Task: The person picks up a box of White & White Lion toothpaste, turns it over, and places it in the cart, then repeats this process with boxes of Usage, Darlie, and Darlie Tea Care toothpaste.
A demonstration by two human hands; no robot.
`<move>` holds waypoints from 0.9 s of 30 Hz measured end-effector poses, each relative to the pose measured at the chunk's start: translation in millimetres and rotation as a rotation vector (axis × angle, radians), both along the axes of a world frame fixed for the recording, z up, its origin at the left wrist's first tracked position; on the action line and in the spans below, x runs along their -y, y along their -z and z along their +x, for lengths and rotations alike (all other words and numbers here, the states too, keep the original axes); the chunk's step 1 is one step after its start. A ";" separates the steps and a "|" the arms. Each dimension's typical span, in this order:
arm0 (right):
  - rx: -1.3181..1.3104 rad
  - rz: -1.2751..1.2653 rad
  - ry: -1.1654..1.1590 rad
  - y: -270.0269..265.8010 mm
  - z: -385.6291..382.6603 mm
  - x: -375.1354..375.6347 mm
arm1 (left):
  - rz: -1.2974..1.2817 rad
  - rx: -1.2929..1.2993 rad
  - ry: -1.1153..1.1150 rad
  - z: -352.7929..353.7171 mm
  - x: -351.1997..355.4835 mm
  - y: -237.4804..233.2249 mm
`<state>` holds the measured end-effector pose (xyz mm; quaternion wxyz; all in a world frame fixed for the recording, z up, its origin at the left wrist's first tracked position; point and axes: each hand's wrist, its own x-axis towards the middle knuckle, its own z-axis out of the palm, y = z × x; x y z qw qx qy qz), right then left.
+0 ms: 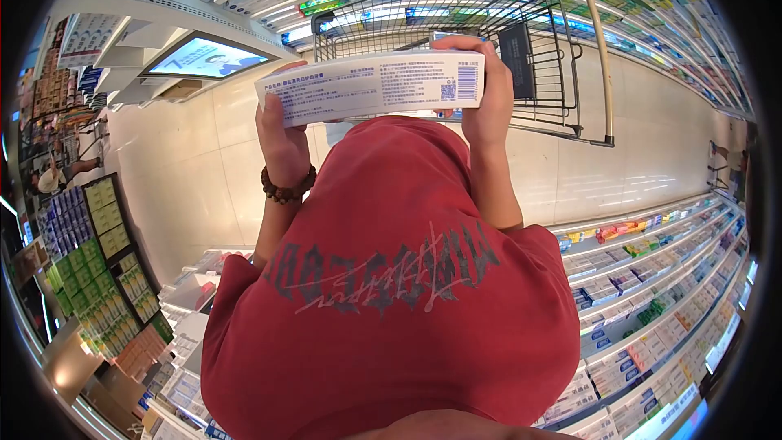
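A long white toothpaste box [371, 88] with small blue print and a barcode is held up in front of my chest. My left hand [283, 137], with a beaded bracelet on its wrist, is closed around the box's left end, thumb on the near face. At the other end, my right hand [489, 102] grips the box beside the barcode, fingers over its top edge. Behind the box's top edge, near my right fingers, a bit of something is visible, but I cannot make out what it is.
A black wire shopping cart [562, 65] with a tan handle stands just beyond the box. Stocked shelves [652, 301] line the right, and others run along the far side. A lit screen [208, 58] is at the left. Stacked green boxes [81, 285] stand farther left.
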<state>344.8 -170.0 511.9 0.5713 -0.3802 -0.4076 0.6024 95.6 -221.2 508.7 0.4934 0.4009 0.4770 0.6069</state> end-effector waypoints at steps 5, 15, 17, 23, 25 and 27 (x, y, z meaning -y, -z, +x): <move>0.040 0.033 0.033 0.4 1.7 -2.1 | 0.043 -0.063 -0.017 3.0 -2.7 1.3; -0.047 -0.054 0.037 5.2 9.8 -6.7 | 0.018 0.013 -0.041 7.4 -10.9 6.4; -0.033 -0.042 0.048 5.8 11.3 -7.1 | 0.005 0.017 -0.039 10.7 -11.8 1.9; -0.056 -0.065 0.054 8.8 15.6 -8.1 | -0.007 0.019 -0.008 16.3 -14.6 -0.6; -0.059 -0.074 0.058 8.8 16.4 -8.5 | -0.001 0.009 0.016 18.2 -15.4 -2.3; -0.116 -0.106 0.052 10.4 16.7 -9.1 | 0.011 -0.023 0.018 18.1 -15.8 -3.3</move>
